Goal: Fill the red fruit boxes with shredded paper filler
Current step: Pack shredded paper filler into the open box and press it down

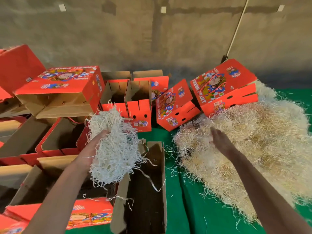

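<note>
**Filler clump held over open box; right hand on loose pile**

Open box (pixel 148 188) near centre, upright, flaps up — dark inside, only a few stray paper strands visible along its rim and interior. Just left of it, a second open box (pixel 38 181), interior shadowed, contents not discernible. Farther left, two open red-walled boxes (pixel 57 135), brown interiors, no filler seen in them. Far centre: a pair of upright open boxes (pixel 128 98) side by side, slotted flaps raised, interiors dark. Far left: printed "FRESH FRUIT" box (pixel 64 88) lying on its side, open end facing near, nothing seen inside. Right of centre: two closed printed boxes (pixel 175 105) and (pixel 226 86), tilted, the farther one leaning against the filler pile.

Pile of shredded paper (pixel 253 146) — large, pale straw-coloured, spread over the green cloth (pixel 187 200) on the right.

Left hand (pixel 94 147) raised above the near boxes, fingers curled up into a dense white clump of shredded paper (pixel 114 146); clump hangs over the left rim of the near-centre box, strands trailing down into it.

Right hand (pixel 219 141) reaching onto the near-left edge of the pile, blurred; fingers extended, roughly together, tips touching the shreds. Grip on any strands — cannot tell.
</note>
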